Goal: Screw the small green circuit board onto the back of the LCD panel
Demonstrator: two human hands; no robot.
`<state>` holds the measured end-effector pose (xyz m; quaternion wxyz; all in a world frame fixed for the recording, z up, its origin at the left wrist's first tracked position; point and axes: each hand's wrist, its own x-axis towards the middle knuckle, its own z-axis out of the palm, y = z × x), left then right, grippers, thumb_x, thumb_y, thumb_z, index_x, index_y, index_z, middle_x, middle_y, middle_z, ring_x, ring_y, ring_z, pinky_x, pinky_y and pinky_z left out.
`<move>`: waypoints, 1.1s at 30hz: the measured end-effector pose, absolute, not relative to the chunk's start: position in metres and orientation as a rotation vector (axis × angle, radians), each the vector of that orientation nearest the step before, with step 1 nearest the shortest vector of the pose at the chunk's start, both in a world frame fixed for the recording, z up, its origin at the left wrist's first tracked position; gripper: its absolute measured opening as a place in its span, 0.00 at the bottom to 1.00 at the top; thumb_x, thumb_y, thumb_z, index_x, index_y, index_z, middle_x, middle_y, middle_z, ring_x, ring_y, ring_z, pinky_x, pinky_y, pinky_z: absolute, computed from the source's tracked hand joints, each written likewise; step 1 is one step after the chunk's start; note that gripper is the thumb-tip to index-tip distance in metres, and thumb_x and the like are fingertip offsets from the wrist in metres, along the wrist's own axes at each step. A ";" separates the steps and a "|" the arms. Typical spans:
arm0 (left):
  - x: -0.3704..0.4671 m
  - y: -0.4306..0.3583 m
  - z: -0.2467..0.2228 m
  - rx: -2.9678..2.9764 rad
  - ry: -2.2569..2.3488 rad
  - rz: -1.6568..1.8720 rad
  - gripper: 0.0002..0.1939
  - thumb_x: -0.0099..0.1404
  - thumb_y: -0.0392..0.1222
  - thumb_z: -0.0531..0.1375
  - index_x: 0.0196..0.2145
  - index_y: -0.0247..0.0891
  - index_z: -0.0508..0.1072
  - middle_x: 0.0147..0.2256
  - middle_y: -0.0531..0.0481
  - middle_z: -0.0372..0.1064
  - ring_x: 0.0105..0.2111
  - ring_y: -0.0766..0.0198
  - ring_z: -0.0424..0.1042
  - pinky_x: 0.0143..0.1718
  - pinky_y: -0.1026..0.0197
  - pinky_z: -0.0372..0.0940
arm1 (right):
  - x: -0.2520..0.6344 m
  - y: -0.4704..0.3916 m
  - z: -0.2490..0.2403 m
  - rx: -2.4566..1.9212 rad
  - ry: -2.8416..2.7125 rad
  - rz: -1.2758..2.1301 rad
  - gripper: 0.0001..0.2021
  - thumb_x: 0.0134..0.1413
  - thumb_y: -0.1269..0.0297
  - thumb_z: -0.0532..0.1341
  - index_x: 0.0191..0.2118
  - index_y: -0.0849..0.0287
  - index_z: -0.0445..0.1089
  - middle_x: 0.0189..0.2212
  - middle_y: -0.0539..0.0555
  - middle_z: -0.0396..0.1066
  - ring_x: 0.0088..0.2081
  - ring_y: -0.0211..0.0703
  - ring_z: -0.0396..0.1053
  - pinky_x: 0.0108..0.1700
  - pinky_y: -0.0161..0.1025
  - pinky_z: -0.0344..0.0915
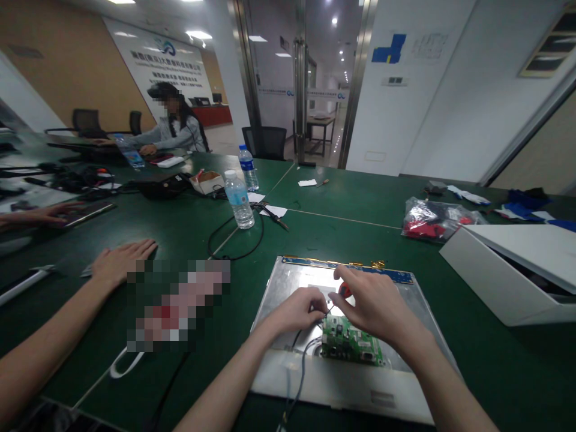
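Observation:
A silver panel (279, 288) lies on the green table, with a blue strip (400, 276) along its far edge. On it sits a green circuit board (351, 345). My right hand (366, 297) is over the board's far side, its fingers around a red-handled screwdriver (344, 290) whose thin shaft points down to the left. My left hand (306, 309) is curled at the board's far left corner, fingers closed near the shaft's tip; what they pinch is too small to make out. Dark cables (303, 366) run from the board's left side toward me.
Another person's hand (121, 261) rests on the table (193, 240) at left. Two bottles (240, 201) (248, 168) and a looped black cable stand beyond. A white box (508, 276) and plastic bag (438, 219) lie right. Another person sits at the far left.

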<state>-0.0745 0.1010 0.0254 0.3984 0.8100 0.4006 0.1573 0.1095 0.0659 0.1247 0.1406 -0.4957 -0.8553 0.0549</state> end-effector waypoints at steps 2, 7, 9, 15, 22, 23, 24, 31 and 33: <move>-0.074 0.101 0.025 2.055 1.013 0.404 0.06 0.55 0.28 0.58 0.30 0.34 0.73 0.27 0.53 0.68 0.29 0.64 0.66 0.32 0.65 0.59 | 0.111 0.065 0.124 -1.382 -2.473 0.167 0.10 0.54 0.65 0.55 0.43 0.58 0.63 0.32 0.53 0.73 0.29 0.43 0.68 0.27 0.36 0.47; -0.074 0.100 0.024 2.063 1.025 0.412 0.05 0.55 0.28 0.58 0.30 0.34 0.73 0.27 0.53 0.68 0.29 0.65 0.65 0.32 0.65 0.59 | 0.111 0.065 0.121 -1.362 -2.478 0.187 0.12 0.51 0.67 0.55 0.44 0.58 0.62 0.34 0.54 0.73 0.29 0.43 0.68 0.26 0.36 0.47; -0.074 0.101 0.023 2.067 1.026 0.403 0.06 0.55 0.28 0.58 0.30 0.34 0.73 0.27 0.53 0.68 0.29 0.65 0.66 0.32 0.65 0.59 | 0.110 0.067 0.120 -1.393 -2.472 0.175 0.12 0.52 0.67 0.55 0.44 0.58 0.62 0.32 0.53 0.74 0.29 0.44 0.70 0.26 0.36 0.46; -0.074 0.101 0.023 2.037 1.016 0.405 0.07 0.55 0.29 0.58 0.32 0.34 0.73 0.29 0.52 0.69 0.30 0.64 0.67 0.32 0.65 0.60 | 0.109 0.069 0.121 -1.473 -2.481 0.139 0.09 0.57 0.62 0.56 0.43 0.57 0.63 0.27 0.50 0.74 0.28 0.46 0.70 0.26 0.36 0.45; -0.074 0.099 0.025 2.067 1.033 0.424 0.05 0.55 0.29 0.58 0.30 0.34 0.72 0.27 0.53 0.67 0.28 0.65 0.65 0.31 0.65 0.59 | 0.110 0.065 0.125 -1.337 -2.490 0.175 0.11 0.51 0.67 0.56 0.43 0.58 0.62 0.37 0.54 0.72 0.31 0.44 0.68 0.27 0.36 0.48; -0.074 0.099 0.025 2.069 1.030 0.423 0.05 0.55 0.29 0.58 0.29 0.34 0.72 0.27 0.53 0.67 0.28 0.65 0.65 0.31 0.65 0.59 | 0.110 0.065 0.125 -1.351 -2.492 0.168 0.12 0.51 0.67 0.55 0.43 0.58 0.62 0.36 0.54 0.73 0.30 0.44 0.68 0.27 0.36 0.48; -0.074 0.100 0.025 2.069 1.024 0.419 0.05 0.55 0.29 0.57 0.29 0.34 0.72 0.27 0.53 0.67 0.28 0.65 0.65 0.31 0.65 0.59 | 0.110 0.065 0.124 -1.372 -2.492 0.155 0.12 0.51 0.68 0.55 0.44 0.58 0.62 0.35 0.54 0.73 0.29 0.44 0.68 0.26 0.36 0.47; -0.074 0.101 0.024 2.022 1.009 0.401 0.06 0.55 0.29 0.58 0.32 0.34 0.72 0.28 0.52 0.69 0.29 0.64 0.66 0.32 0.65 0.59 | 0.109 0.068 0.121 -1.457 -2.484 0.141 0.09 0.57 0.62 0.56 0.42 0.57 0.63 0.28 0.51 0.74 0.28 0.45 0.70 0.26 0.36 0.46; -0.074 0.101 0.024 2.027 1.008 0.407 0.06 0.55 0.29 0.58 0.31 0.34 0.72 0.28 0.52 0.69 0.29 0.64 0.66 0.32 0.65 0.59 | 0.110 0.067 0.122 -1.413 -2.492 0.172 0.09 0.55 0.63 0.56 0.43 0.57 0.62 0.30 0.52 0.74 0.30 0.45 0.70 0.27 0.36 0.47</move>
